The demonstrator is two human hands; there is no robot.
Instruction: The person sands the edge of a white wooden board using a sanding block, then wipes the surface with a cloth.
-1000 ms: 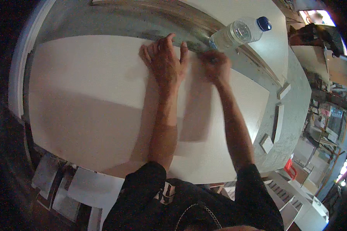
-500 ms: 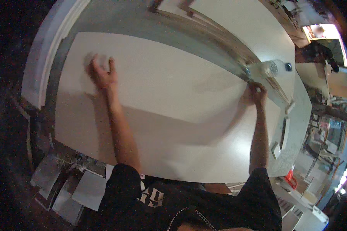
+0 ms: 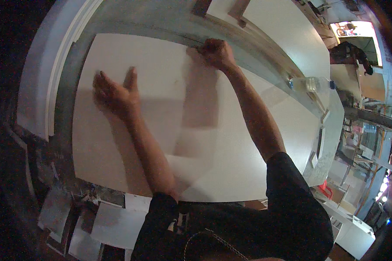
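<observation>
A large white board lies flat in front of me. Over its left part my left hand hovers, thumb spread away from the fingers, holding nothing. At the board's far edge is my right hand, its fingers curled closed. Whatever those fingers may grip is hidden from me. Shadows of both arms fall across the white surface.
Beyond the board's far edge more white panels are stacked. A clear plastic bottle with a dark cap is at the right. White panel pieces stand below left. Another person is at the far right.
My right hand has swept left along the board's far edge, from near the bottle to left of the middle. My left hand has shifted slightly, remaining over the board's left part.
</observation>
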